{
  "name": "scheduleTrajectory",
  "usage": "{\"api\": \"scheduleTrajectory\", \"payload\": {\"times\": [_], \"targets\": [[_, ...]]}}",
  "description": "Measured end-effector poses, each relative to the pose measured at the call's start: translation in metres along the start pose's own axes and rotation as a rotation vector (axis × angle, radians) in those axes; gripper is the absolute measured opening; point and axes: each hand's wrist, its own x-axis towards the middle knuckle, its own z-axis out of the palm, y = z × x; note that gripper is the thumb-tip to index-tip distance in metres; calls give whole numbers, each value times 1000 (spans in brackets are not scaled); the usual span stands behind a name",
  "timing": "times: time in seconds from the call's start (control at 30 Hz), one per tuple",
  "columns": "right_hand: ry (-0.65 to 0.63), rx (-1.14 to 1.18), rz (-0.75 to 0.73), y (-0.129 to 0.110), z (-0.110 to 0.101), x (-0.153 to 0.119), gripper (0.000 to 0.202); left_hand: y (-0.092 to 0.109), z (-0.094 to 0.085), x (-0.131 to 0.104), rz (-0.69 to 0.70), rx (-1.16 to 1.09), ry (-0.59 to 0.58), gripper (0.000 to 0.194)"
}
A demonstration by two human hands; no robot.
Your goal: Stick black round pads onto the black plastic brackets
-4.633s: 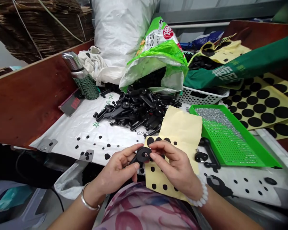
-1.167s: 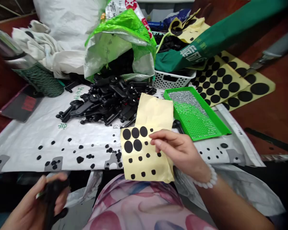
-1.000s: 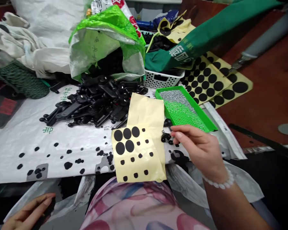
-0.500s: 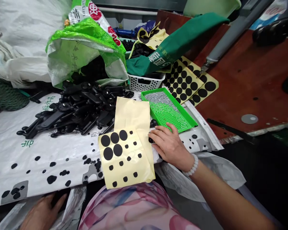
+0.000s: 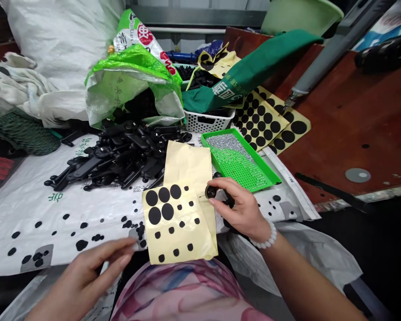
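Observation:
My right hand (image 5: 239, 207) pinches a small round black part (image 5: 210, 191) between thumb and fingertips, just over the right edge of a yellow sticker sheet (image 5: 203, 232). That sheet bears several large black dots and smaller black spots, and it overlaps a plain yellow sheet (image 5: 189, 162). Lower left, my left hand (image 5: 98, 267) hovers near the front edge of the white sacking, holding nothing, thumb and fingers apart. A pile of black plastic arm-like parts (image 5: 120, 151) lies behind the sheets. Beyond my right hand stands a green perforated tray (image 5: 265, 171) with small silvery pieces in it.
A green-and-white bag (image 5: 110, 93) opens behind the pile. At the back are a white basket (image 5: 209, 122), a dark green cloth (image 5: 254, 67) and more dotted sheets (image 5: 262, 127). A grey tool (image 5: 316, 62) slants down from the upper right. Black spots dot the white sacking (image 5: 110, 209).
My left hand has come up from below the front edge. My right hand has lifted the small round black part from beside the sheet. The view has shifted slightly.

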Motion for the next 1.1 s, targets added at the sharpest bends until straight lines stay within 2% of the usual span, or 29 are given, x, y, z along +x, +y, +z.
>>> {"api": "scheduleTrajectory", "payload": {"times": [0.03, 0.1, 0.2, 0.3, 0.4, 0.53, 0.8, 0.93, 1.0, 1.1], "targets": [[2, 101, 64, -3, 4, 0, 29, 16, 4, 8, 81, 10, -52, 38], [-12, 268, 153, -11, 12, 0, 29, 44, 15, 23, 257, 17, -3, 40], [-46, 364, 145, -22, 22, 0, 29, 71, 39, 42, 460, 0, -61, 44], [-71, 324, 86, -27, 27, -1, 31, 81, 58, 54, 587, 37, -125, 26], [-94, 225, 25, -27, 29, -3, 31, 81, 65, 60, 634, 90, -129, 22], [-96, 94, -69, -24, 30, -5, 33, 78, 65, 60, 647, 82, -124, 21], [-65, 59, -126, -26, 32, -2, 31, 77, 69, 62, 582, 39, -109, 22], [-16, -9, -157, -25, 22, 0, 38, 73, 71, 65, 516, -64, -113, 20], [122, -83, -198, -19, 7, 5, 45, 71, 71, 67, 430, -148, -117, 19], [529, -316, -262, -8, -32, 21, 53, 68, 66, 70, 276, -250, -130, 22]]}}
